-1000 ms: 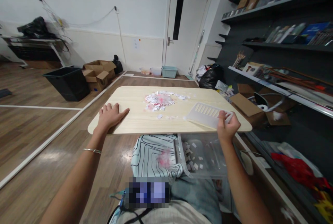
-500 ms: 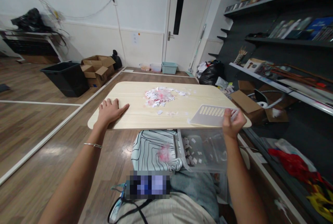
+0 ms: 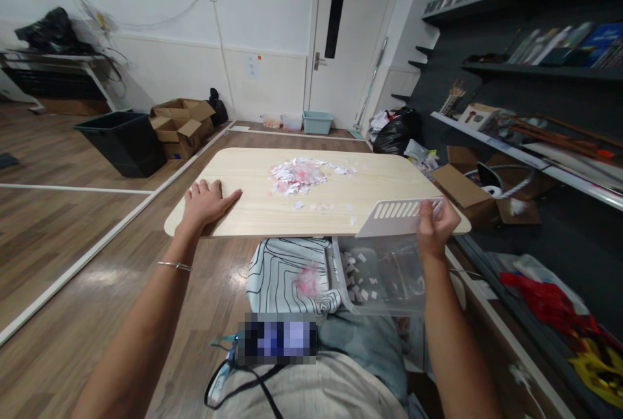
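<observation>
My left hand (image 3: 206,203) lies flat and open on the near left part of a light wooden table (image 3: 253,211), fingers spread. My right hand (image 3: 435,226) is closed on the edge of a flat white slotted plastic lid (image 3: 395,217), held tilted over the table's near right edge. A heap of small white and pink paper pieces (image 3: 296,177) sits mid-table, with a few stray bits nearer me. Below the table edge, on my lap, rests a clear plastic bin (image 3: 384,276) with several paper pieces inside.
A black-and-white patterned cloth (image 3: 285,276) covers my lap. Open cardboard boxes (image 3: 181,126) and a black bin (image 3: 124,142) stand on the floor at left. Dark shelves (image 3: 525,75) full of items line the right wall. A white door (image 3: 348,36) is beyond the table.
My right hand has drawn the slotted lid toward me and raised its near edge, from lying on the table to tilted at the table's edge. My left hand has stayed flat.
</observation>
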A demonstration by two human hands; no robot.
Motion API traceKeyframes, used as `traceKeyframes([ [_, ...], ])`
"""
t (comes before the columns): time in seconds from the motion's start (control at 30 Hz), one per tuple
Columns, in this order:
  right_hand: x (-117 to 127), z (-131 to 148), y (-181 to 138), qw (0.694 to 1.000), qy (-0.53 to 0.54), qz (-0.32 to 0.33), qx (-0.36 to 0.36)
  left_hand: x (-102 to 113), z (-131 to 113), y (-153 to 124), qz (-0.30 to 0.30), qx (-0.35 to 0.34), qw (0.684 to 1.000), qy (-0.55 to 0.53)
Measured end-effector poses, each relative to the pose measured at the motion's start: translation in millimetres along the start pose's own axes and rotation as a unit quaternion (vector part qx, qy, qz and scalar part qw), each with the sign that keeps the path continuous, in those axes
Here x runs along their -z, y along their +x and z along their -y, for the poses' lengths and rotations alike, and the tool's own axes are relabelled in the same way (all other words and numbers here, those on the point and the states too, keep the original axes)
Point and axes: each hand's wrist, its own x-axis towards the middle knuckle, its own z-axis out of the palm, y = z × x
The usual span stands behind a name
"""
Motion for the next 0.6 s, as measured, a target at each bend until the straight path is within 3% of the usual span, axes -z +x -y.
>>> traceKeyframes([
  [0.27, -8.2, 3.6, -0.3, 0.998, -0.046, -0.05, -0.006, -2.6, 1.6, 1.3, -0.01, 0.001, 1.0, -0.009],
  [0.6, -3.8, 4.3, 0.6, 0.999, -0.047, -0.027, -0.004, -0.8, 1.0, 0.5, -0.003, 0.001, 1.0, -0.006],
])
